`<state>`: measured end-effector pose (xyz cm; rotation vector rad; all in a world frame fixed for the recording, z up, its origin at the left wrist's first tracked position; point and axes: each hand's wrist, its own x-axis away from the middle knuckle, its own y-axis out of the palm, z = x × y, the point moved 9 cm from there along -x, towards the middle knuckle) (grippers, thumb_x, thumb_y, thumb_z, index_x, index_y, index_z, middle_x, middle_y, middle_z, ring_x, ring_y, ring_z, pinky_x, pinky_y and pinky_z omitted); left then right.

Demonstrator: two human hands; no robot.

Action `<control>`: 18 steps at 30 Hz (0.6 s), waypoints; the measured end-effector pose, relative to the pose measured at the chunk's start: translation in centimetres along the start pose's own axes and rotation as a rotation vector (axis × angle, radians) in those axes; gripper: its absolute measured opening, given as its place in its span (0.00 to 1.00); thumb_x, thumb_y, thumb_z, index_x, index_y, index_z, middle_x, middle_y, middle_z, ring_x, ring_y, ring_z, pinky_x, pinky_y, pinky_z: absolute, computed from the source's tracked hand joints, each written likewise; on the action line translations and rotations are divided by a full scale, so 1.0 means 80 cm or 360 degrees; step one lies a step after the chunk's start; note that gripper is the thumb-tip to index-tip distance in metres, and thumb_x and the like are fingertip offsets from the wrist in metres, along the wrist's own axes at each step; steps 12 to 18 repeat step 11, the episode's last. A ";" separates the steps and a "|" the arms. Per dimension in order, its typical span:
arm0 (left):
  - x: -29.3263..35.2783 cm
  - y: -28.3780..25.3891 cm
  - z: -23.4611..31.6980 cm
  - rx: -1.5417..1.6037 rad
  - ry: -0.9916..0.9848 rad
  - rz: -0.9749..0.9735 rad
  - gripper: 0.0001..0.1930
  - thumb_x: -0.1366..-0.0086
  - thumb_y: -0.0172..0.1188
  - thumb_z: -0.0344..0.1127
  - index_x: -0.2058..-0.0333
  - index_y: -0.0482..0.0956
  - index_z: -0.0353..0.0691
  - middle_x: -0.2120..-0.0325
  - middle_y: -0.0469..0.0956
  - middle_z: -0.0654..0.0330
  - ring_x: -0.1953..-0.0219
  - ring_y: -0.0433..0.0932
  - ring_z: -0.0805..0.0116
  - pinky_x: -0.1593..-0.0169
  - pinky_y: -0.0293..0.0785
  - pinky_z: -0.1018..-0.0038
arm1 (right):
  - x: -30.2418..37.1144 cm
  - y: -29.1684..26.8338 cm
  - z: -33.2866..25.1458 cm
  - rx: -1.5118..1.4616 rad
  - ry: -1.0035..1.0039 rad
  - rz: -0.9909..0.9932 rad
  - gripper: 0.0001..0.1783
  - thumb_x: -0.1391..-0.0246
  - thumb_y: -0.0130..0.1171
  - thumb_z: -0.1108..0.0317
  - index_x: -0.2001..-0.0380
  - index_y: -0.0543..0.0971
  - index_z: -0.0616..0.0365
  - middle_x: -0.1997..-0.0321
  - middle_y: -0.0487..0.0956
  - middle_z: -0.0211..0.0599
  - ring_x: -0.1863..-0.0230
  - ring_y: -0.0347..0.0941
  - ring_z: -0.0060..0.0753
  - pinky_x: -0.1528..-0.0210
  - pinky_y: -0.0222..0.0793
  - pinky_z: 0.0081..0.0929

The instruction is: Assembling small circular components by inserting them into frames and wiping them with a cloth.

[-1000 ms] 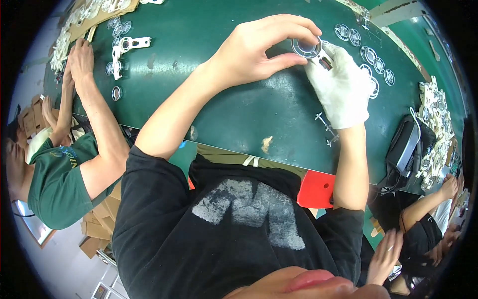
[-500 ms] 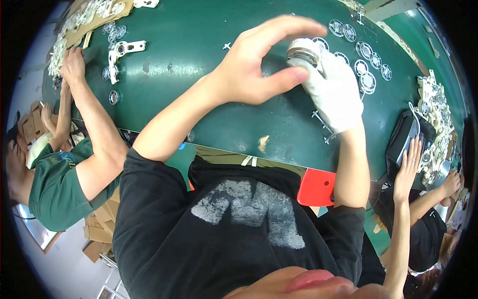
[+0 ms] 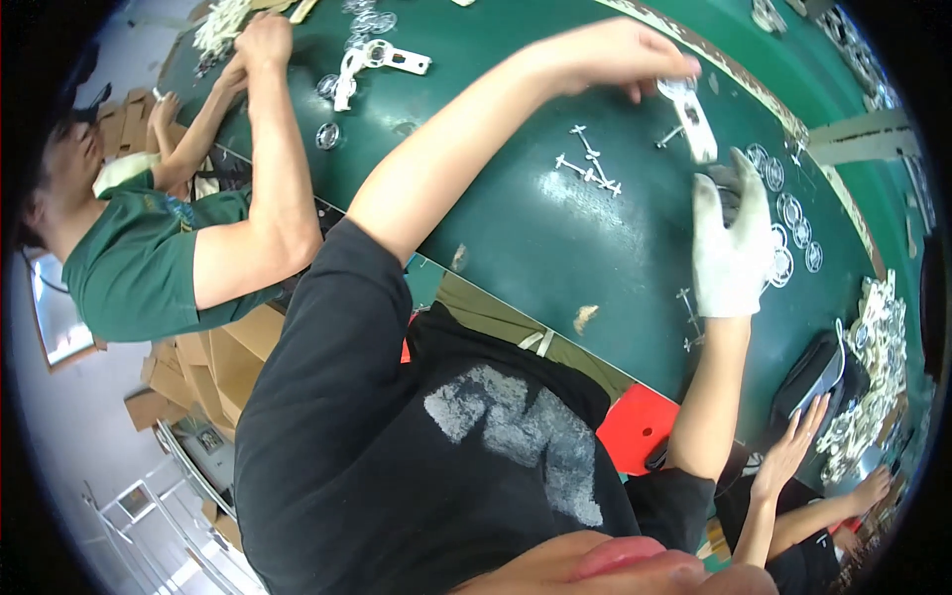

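My bare left hand (image 3: 635,59) reaches out over the far part of the green table (image 3: 476,208). Its fingers are closed on the ring end of a white plastic housing (image 3: 697,131), which has a flat handle. Nearer me and to the right is my right hand (image 3: 732,248) in a white glove. Its thumb and fingers curl round a dark grey area that I cannot make out. Small white cross-shaped pieces (image 3: 592,171) lie left of the glove. More of them (image 3: 688,315) lie by the right wrist. Several silver spoked rings (image 3: 781,266) are scattered just right of the glove.
On the left, a co-worker's arms (image 3: 273,129) reach over the table near other white housings (image 3: 397,59) and a loose ring (image 3: 327,136). To the right are a black pouch (image 3: 808,372), a pile of white parts (image 3: 863,367) and another person's hand (image 3: 788,456). A red stool (image 3: 638,428) stands below.
My left hand has moved away from the gloved hand and now grips the white housing's ring end. The round piece between my hands no longer shows there. The whole view has swung leftward.
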<state>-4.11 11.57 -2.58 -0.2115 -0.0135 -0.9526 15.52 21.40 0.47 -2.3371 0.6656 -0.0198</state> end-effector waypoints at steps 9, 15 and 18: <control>-0.009 -0.223 0.044 -0.1024 -0.0144 0.1102 0.21 0.39 0.60 0.42 0.54 0.84 0.31 0.60 0.84 0.37 0.56 0.85 0.46 0.48 0.79 0.56 | -0.004 0.001 -0.002 -0.0001 -0.0062 -0.0047 0.22 0.38 0.61 0.60 0.45 0.80 0.61 0.58 0.86 0.43 0.58 0.83 0.37 0.50 0.76 0.31; 0.030 -0.306 0.006 -0.2061 -0.0648 0.1374 0.25 0.39 0.59 0.47 0.50 0.84 0.36 0.56 0.84 0.39 0.50 0.84 0.47 0.42 0.76 0.55 | -0.005 0.006 -0.011 -0.0034 -0.0101 -0.0127 0.21 0.38 0.60 0.60 0.45 0.80 0.58 0.57 0.86 0.42 0.56 0.83 0.36 0.48 0.76 0.30; 0.030 -0.306 0.006 -0.2061 -0.0648 0.1374 0.25 0.39 0.59 0.47 0.50 0.84 0.36 0.56 0.84 0.39 0.50 0.84 0.47 0.42 0.76 0.55 | -0.005 0.006 -0.011 -0.0034 -0.0101 -0.0127 0.21 0.38 0.60 0.60 0.45 0.80 0.58 0.57 0.86 0.42 0.56 0.83 0.36 0.48 0.76 0.30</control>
